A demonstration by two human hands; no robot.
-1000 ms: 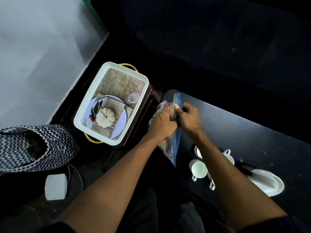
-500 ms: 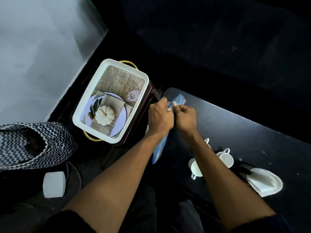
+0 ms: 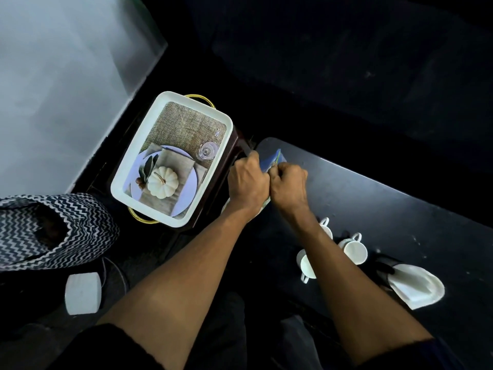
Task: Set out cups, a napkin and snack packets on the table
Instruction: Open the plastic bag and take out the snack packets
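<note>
My left hand and my right hand are pressed side by side at the left end of the black table, both closed on a blue snack packet. Only the packet's top corner shows above my fingers; the rest is hidden under my hands. White cups stand on the table near my right forearm, which covers part of them. A folded white napkin lies at the right, partly inside a dark holder.
A white tray with gold handles sits on a dark stand left of the table; its printed picture shows a pumpkin on a plate. A zigzag-patterned bag and a white block lie on the floor at the left.
A second earlier the packet hung long over the table's edge; it is now bunched under my hands, which have closed tighter together. The view has shifted slightly.
</note>
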